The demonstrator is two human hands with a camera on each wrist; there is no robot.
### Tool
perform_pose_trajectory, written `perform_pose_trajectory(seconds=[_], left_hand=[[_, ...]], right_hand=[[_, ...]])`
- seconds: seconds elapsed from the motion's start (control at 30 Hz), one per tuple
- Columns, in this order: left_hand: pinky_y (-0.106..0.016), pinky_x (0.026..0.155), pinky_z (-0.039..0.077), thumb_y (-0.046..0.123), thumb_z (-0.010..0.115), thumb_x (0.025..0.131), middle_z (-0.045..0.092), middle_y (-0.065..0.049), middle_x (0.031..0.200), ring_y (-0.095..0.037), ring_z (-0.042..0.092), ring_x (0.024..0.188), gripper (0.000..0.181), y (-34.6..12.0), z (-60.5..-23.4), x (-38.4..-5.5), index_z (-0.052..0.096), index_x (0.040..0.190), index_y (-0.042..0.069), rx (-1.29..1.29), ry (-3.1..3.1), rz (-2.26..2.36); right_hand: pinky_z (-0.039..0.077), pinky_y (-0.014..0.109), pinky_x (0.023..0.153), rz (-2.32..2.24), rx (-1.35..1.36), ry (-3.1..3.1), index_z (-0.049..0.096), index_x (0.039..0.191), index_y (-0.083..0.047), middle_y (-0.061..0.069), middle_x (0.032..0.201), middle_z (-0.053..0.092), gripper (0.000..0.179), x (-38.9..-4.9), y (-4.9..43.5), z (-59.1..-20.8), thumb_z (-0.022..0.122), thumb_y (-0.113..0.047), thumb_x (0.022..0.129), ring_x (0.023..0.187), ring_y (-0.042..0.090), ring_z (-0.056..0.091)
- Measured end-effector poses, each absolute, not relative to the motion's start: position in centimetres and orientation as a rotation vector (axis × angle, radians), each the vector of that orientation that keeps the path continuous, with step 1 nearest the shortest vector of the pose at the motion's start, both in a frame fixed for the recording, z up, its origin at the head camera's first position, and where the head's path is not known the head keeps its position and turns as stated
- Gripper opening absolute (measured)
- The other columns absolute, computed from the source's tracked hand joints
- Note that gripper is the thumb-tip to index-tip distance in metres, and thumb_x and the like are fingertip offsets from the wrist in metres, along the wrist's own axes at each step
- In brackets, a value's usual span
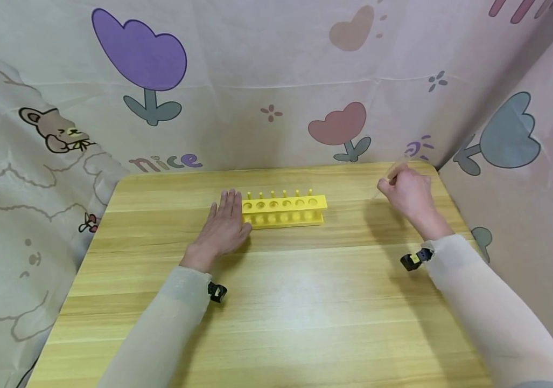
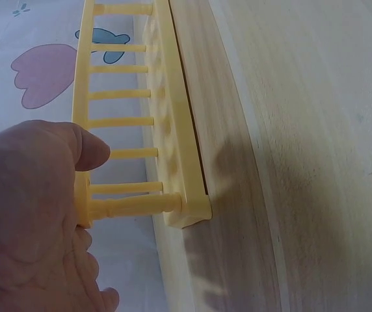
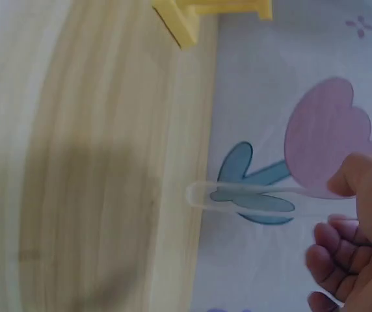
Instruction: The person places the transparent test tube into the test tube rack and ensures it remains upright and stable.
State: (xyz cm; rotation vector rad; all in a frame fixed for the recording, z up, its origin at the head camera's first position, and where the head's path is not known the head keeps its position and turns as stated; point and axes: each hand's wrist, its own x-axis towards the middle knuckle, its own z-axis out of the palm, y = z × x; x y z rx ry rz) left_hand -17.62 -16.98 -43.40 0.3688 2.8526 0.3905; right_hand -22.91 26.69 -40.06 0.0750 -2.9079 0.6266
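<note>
This seems to be a small curtained corner; whether of a home or of a lab, I cannot tell. Pale fabric curtains (image 1: pixel 237 59) with printed tulips (image 1: pixel 140 56) hang across the top and both sides of the frame, around a light wood-grain table (image 1: pixel 276 312) which bears a yellow plastic rack with round holes (image 1: pixel 283 210).

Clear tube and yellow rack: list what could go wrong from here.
1. The clear tube could slip or turn, since the right hand holds it with the rounded end sticking out unsupported.
2. The yellow rack might swing or tip if bumped, as the left hand steadies only its left end.
3. The tube is see-through and hard to pick out in the head view, so its end might be misjudged.
</note>
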Motion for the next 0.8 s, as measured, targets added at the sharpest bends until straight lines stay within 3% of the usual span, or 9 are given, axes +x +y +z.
perform_pose_trajectory(seconds=[0.27, 0.6, 0.8], left_hand=[[-0.058, 0.132, -0.005, 0.039, 0.041, 0.108, -0.018, -0.017, 0.175, -0.034, -0.018, 0.162, 0.087, -17.0, -43.2, -17.6, -0.01, 0.166, 0.0, 0.358, 2.827, 0.409], [-0.059, 0.132, -0.004, 0.037, 0.04, 0.109, -0.016, -0.019, 0.175, -0.035, -0.017, 0.162, 0.085, -17.1, -43.1, -17.6, -0.009, 0.166, -0.001, 0.368, 2.832, 0.394], [-0.06, 0.132, -0.004, 0.037, 0.039, 0.109, -0.018, -0.018, 0.175, -0.035, -0.017, 0.162, 0.085, -17.1, -43.2, -17.7, -0.011, 0.166, 0.0, 0.369, 2.831, 0.383]], right_hand=[[0.036, 0.058, 0.085, 0.592, 0.228, -2.854, 0.067, 0.104, 0.003, 0.022, 0.096, 0.069, 0.035, -21.9, 24.5, -40.0, 0.058, -0.03, 0.1, 0.096, 0.042, 0.059], [0.039, 0.057, 0.091, 0.666, 0.367, -2.802, 0.073, 0.095, -0.005, 0.012, 0.096, 0.068, 0.025, -20.5, 20.6, -36.6, 0.059, -0.025, 0.099, 0.093, 0.033, 0.059], [0.038, 0.052, 0.088, 0.703, 0.437, -2.762, 0.076, 0.094, -0.005, 0.011, 0.098, 0.07, 0.026, -20.1, 17.8, -34.9, 0.06, -0.025, 0.098, 0.093, 0.032, 0.06]])
